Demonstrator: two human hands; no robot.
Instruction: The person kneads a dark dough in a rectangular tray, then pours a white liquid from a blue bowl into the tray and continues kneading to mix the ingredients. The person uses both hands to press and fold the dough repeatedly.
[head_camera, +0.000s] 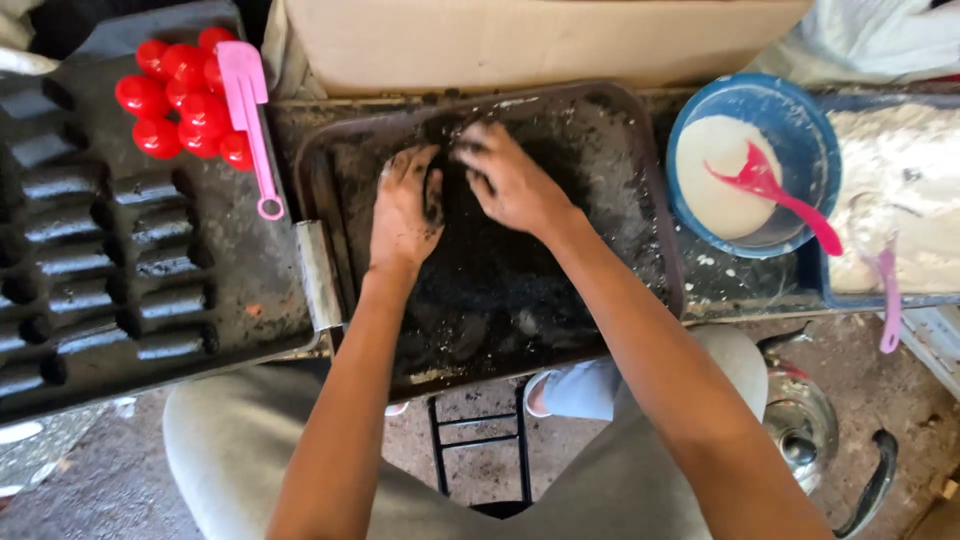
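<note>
Both hands were down in a dark metal tray (640, 180) full of black, crumbly powder (500, 270). The left hand (405, 210) lay half curled with its fingers dug into the powder, and the right hand (510, 180) was bent over just beside it, fingertips pinching or raking at the same heap; whether either had closed on a lump could not be told. The tray sat across a worktop, its near edge hanging over the person's grey-clad knees (230, 440), so a hard push toward the body would likely have tipped it or spilled powder into the lap. To the right, close to the tray's rim, stood a blue bowl (800, 120) of white paste with a red spatula (775, 195) leaning out; a careless right elbow might have knocked it, and blackened fingers would have dirtied the paste. On the left, red balls (180, 100) and a pink spatula (250, 120) rested on a black mould (110, 260), where flung powder could have landed.
</note>
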